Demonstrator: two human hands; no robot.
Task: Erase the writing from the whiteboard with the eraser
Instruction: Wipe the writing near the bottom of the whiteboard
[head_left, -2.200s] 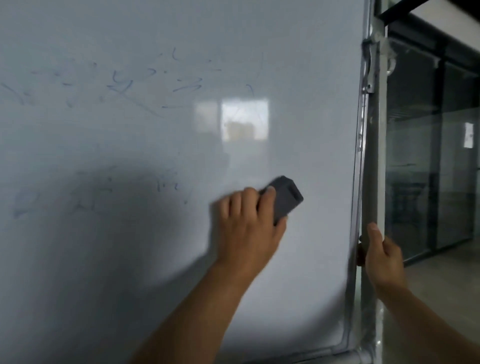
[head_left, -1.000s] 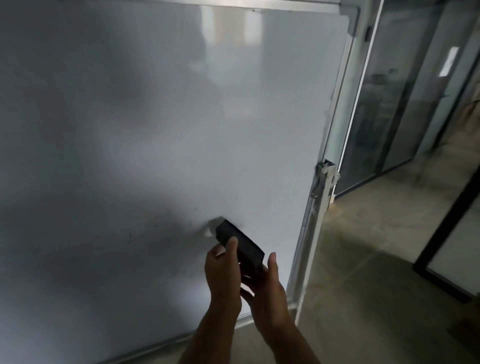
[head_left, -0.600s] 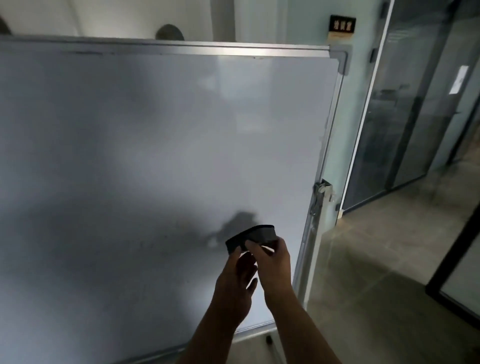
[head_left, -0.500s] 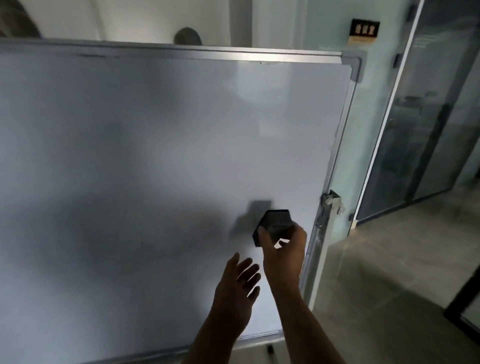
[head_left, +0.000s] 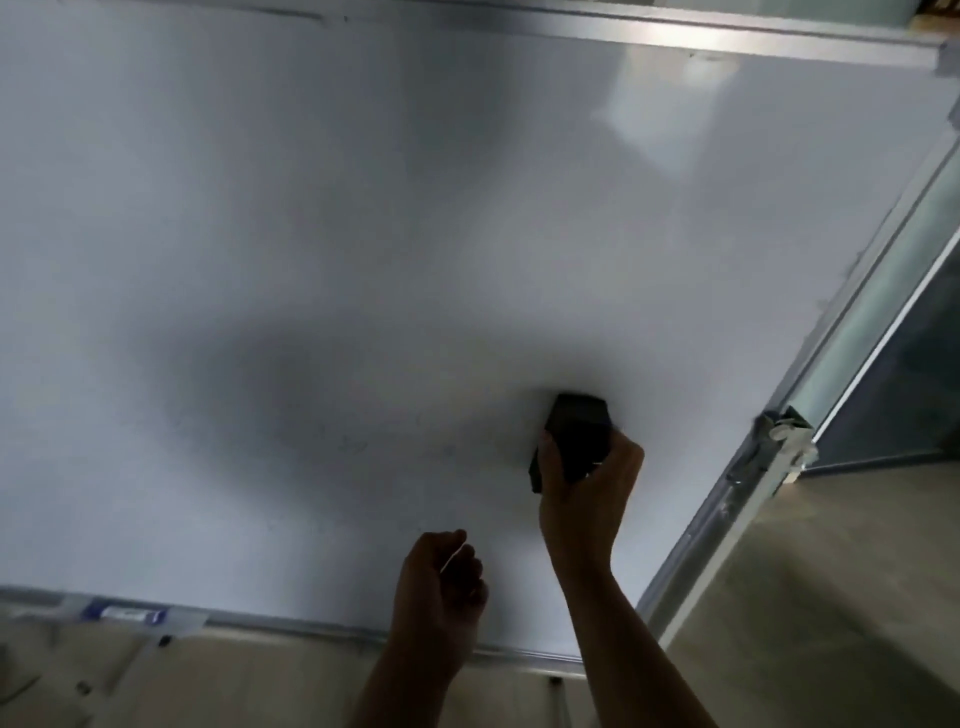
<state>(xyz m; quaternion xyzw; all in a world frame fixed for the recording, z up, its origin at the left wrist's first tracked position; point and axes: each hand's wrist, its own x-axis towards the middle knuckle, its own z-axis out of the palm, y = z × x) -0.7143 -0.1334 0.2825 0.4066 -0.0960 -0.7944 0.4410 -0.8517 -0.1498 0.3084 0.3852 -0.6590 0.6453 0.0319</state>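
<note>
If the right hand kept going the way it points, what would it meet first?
Only bare whiteboard lies up-board of the right hand and its eraser, then the top frame; depth is unclear.

A beige tiled floor is seen beneath and to the right of the stand. A metal upright post is set along the right edge, with a grey clamp bracket fixed to it. A dark glass partition is seen beyond the post. A blue-and-white label is attached at the lower left, by the bottom rail.
</note>
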